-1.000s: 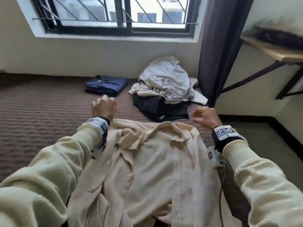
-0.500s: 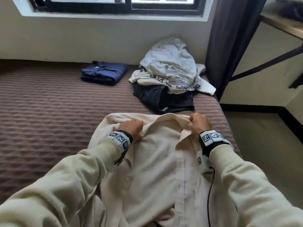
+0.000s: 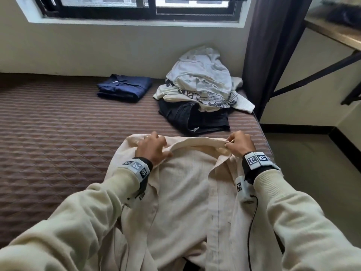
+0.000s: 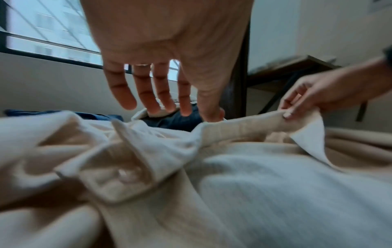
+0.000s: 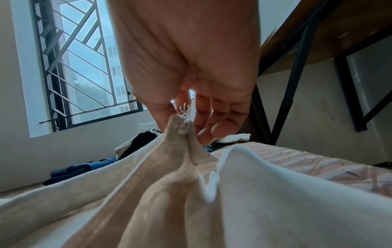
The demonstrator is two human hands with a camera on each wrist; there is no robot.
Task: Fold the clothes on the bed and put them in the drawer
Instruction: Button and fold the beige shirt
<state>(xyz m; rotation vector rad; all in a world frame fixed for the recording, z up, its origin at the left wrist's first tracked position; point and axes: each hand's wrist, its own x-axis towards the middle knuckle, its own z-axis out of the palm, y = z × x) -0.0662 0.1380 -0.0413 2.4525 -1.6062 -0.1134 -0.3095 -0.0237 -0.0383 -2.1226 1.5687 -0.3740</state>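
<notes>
Cream shirt (image 3: 181, 202) hem cut off at the head view's bottom edge, possibly off the bed (image 3: 58, 133).

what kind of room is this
Most likely a bedroom: a quilted mattress by a barred window, a pile of clothes on it, and a cream shirt spread out for folding.

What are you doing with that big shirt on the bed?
A person is laying a cream button-up shirt flat on the brown quilted bed to fold it. The right hand pinches the collar; the left hand rests on it with straight fingers. A folded navy blue shirt lies by the wall beside an unfolded heap of light and dark clothes.
</notes>
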